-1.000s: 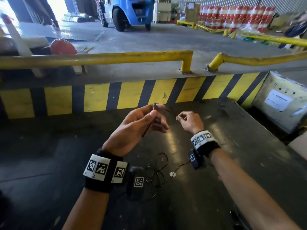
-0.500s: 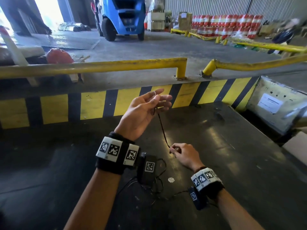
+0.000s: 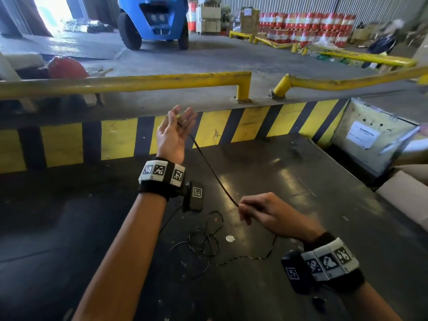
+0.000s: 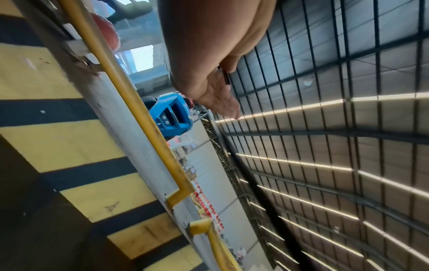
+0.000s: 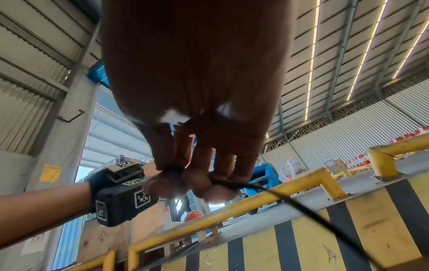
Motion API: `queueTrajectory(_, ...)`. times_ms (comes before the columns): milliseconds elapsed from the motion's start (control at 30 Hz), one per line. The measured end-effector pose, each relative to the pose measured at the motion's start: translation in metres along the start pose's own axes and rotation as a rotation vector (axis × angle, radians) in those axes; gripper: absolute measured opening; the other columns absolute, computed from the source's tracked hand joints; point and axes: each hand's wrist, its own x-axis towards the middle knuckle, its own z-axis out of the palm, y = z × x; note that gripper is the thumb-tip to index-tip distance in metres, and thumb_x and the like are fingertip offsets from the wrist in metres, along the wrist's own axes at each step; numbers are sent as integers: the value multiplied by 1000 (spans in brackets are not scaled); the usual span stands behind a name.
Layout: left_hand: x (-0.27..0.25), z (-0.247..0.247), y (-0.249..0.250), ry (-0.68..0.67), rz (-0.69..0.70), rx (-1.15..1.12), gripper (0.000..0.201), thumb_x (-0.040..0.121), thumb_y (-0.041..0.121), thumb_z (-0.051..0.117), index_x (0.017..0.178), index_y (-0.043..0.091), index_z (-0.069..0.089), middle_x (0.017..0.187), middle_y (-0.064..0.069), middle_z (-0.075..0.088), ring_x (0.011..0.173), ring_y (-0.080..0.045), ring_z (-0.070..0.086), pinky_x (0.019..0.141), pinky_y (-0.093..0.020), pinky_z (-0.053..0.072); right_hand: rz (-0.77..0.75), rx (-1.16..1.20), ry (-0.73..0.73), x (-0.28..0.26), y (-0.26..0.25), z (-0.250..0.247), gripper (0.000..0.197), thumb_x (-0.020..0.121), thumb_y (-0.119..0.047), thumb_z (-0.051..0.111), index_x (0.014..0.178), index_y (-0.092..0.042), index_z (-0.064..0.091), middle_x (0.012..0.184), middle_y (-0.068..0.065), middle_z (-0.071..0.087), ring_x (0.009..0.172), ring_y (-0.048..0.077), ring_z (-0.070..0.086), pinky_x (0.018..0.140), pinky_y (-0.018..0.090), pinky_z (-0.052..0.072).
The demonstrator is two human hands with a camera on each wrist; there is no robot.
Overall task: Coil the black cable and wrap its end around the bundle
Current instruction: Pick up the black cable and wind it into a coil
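Note:
A thin black cable (image 3: 213, 172) runs taut between my two hands above a dark metal platform (image 3: 301, 186). My left hand (image 3: 178, 126) is raised palm-up in front of the striped kerb, fingers spread, with the cable's end held under the thumb. In the left wrist view the black plug end (image 4: 224, 78) shows against the left hand (image 4: 216, 91). Lower and nearer, my right hand (image 3: 245, 209) pinches the cable. The right wrist view has the right hand's fingers (image 5: 227, 170) curled over the cable (image 5: 301, 207). The slack cable lies in a loose tangle (image 3: 206, 242) on the platform.
A yellow-and-black striped kerb (image 3: 243, 123) and a yellow rail (image 3: 139, 83) close off the platform's far side. A metal box with a white label (image 3: 370, 135) stands at the right. Beyond are a blue forklift (image 3: 155, 17), a red helmet (image 3: 67, 68) and stacked red drums (image 3: 305, 24).
My left hand has risen and moved away with the cable end, its fingers spreading. My right hand has slid down and toward me, and the stretch of cable between them has lengthened.

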Motion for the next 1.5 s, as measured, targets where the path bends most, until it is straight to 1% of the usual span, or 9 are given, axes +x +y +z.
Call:
queueTrajectory(167,-5,-5,-22,-33,157,622,32,110,23,38,122,4,61,100,-14,74,81,-17,75,77,-31,60,-19,17,108,-8,-16,-13,29,103,-24,48,78,-22,63,68,-1,57,62,14,51,61,28,42)
queueTrajectory(300,-31,-9,-38,-277,73,887,29,110,32,33,117,18,57,95,-11,70,62,-21,75,61,-33,57,-82,-18,184,-6,-45,-38,33,100,-39,45,80,-23,65,73,15,59,69,38,55,67,57,48)
queueTrajectory(433,-65,-1,-39,-398,18,931,25,110,38,31,118,29,53,103,-9,72,60,-30,76,56,-37,59,-99,-82,219,5,-57,-62,31,102,-35,46,82,-21,66,75,17,60,71,42,55,72,63,48)
queueTrajectory(600,-92,11,-35,-505,-60,818,23,109,37,33,121,28,51,110,-19,66,58,-40,72,63,-56,59,-113,-176,245,22,-69,-84,28,104,-21,49,85,-14,67,67,6,58,56,18,50,56,35,43)
queueTrajectory(700,-104,16,-30,-558,-102,718,30,109,38,31,128,22,48,112,-24,65,62,-47,71,62,-48,58,-134,-213,242,36,-79,-93,26,103,-23,53,86,-10,67,64,-7,53,51,4,44,51,17,35)
queueTrajectory(933,-136,31,-24,-626,-183,431,34,111,35,23,132,22,47,111,-17,67,63,-32,71,66,-41,59,-236,-302,264,93,-76,-113,30,102,-37,53,91,-15,71,78,14,69,69,40,60,64,50,49)
queueTrajectory(1267,-116,30,2,-535,-35,291,32,110,36,22,133,27,43,117,-14,66,70,-32,70,74,-44,58,-70,228,29,110,14,-31,19,105,-33,46,101,-28,64,81,-11,63,64,0,58,64,20,47)
queueTrajectory(1367,-85,24,22,-443,85,419,31,112,31,18,131,24,41,120,-18,61,72,-32,74,75,-45,61,-13,376,-109,85,24,22,46,99,-54,44,97,-12,62,67,-14,50,51,5,39,48,16,35)
queueTrajectory(1500,-57,6,30,-369,79,675,30,112,31,21,134,20,39,117,-21,56,68,-30,73,72,-36,61,-33,289,-168,64,-6,21,41,104,-33,40,95,3,58,68,-2,46,50,4,41,45,14,37)
